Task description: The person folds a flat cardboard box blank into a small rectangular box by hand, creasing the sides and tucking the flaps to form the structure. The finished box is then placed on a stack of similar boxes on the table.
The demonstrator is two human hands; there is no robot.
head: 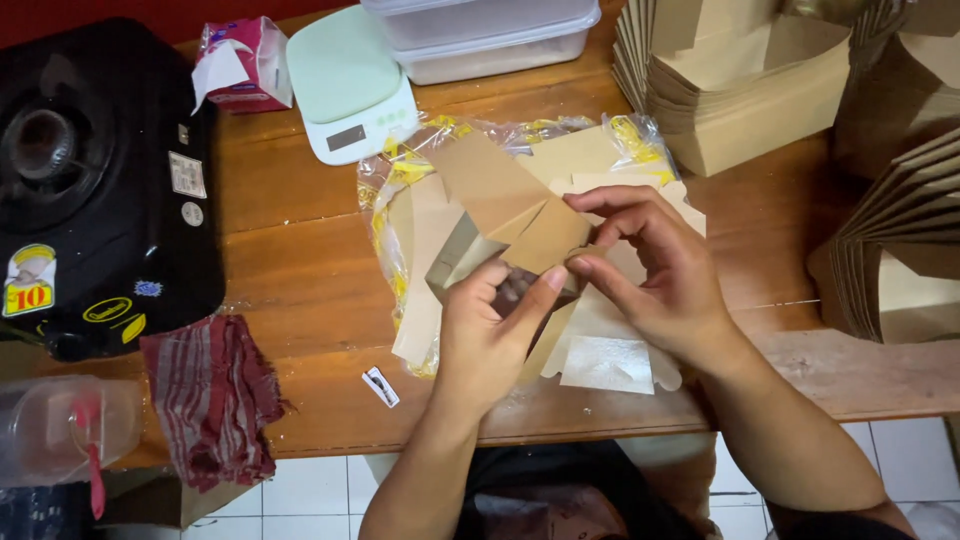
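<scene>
My left hand (487, 335) and my right hand (660, 270) both grip a brown cardboard box (505, 215), half folded, held just above the wooden table (290, 270). The left fingers are inside its open side; the right thumb and forefinger pinch a flap at its right edge. Under the box lies a clear plastic bag (400, 170) with yellow print holding flat box blanks (610, 360), pale side up.
A black gas stove (95, 180) fills the left. A pale green kitchen scale (352, 85), a tissue pack (240, 65) and plastic tubs (480, 35) stand at the back. Stacks of folded brown boxes (730, 90) crowd the right. A striped cloth (215, 400) hangs over the front edge.
</scene>
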